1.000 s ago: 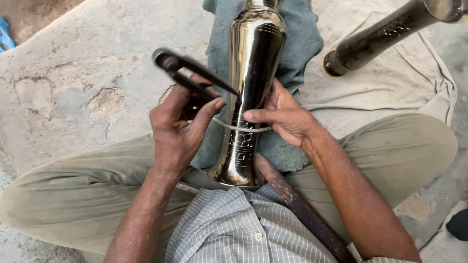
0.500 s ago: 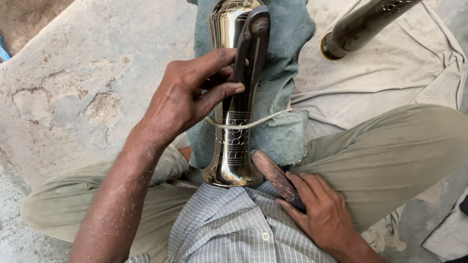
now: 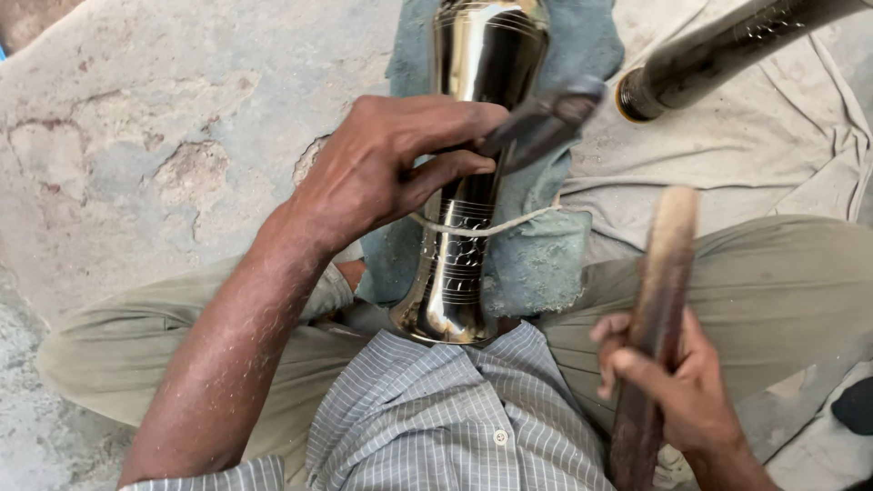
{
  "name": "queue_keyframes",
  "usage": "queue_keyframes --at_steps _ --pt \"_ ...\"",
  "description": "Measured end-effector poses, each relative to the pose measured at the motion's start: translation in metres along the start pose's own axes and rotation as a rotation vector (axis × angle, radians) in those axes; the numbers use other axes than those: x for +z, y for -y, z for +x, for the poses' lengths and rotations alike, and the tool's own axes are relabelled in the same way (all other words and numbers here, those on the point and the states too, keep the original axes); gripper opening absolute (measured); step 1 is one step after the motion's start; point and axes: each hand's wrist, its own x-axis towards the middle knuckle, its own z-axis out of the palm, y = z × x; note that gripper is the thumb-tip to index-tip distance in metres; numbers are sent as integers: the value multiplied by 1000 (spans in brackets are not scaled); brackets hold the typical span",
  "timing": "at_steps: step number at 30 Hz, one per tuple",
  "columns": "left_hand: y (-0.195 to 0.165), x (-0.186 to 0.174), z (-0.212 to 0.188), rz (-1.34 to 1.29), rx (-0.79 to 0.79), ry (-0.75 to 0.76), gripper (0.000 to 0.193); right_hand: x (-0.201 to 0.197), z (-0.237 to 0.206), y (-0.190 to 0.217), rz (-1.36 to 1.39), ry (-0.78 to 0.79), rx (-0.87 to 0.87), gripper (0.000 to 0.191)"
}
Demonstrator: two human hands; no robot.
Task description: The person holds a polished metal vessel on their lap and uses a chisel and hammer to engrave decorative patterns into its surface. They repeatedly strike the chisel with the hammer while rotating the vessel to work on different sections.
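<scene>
Across my lap, from 6 up to 12 o'clock, lies the tall polished metal vase (image 3: pixel 468 173), its base butted against my shirt and its body bedded on a teal cloth (image 3: pixel 536 264) — I reckon that padding plus the cord (image 3: pixel 482 227) looped round its waist is there to stop it rolling and to spare the finish. At 1–2 o'clock a dark tube (image 3: pixel 700 59) rests on the pale sheet (image 3: pixel 727 164), well apart from the work. My left hand (image 3: pixel 382 173) sits at centre, fingers clamped round a dark narrow tool (image 3: pixel 541 127) laid against the vase's upper body, prob. to steady the tip on the engraved bands. My right hand (image 3: pixel 677 382) is at 4–5 o'clock, fingers wrapped tight on a wooden stick (image 3: pixel 659 291) held upright, approx. clear of the vase. Vs half a sec ago: the stick was low beside the vase base w/ the right hand over it; now it's raised and the hand sits further right. Left hand's grip looks much the same, tool angled more toward 2 o'clock.
</scene>
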Motion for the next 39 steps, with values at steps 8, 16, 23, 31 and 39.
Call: queue_keyframes --at_steps 8,16,23,31,39 --pt "8 -1 3 -61 65 52 36 27 0 55 -692 -260 17 80" --pt "16 5 7 -92 107 -61 34 89 36 162 -1297 -205 -165 91" --pt "20 8 4 -184 91 -95 35 85 58 183 -1611 -210 -160 54" --pt "18 9 -1 -132 147 -130 34 107 62 199 -1519 -178 -321 51" --pt "13 6 5 -187 -46 -12 32 45 34 127 -1214 -164 222 121"
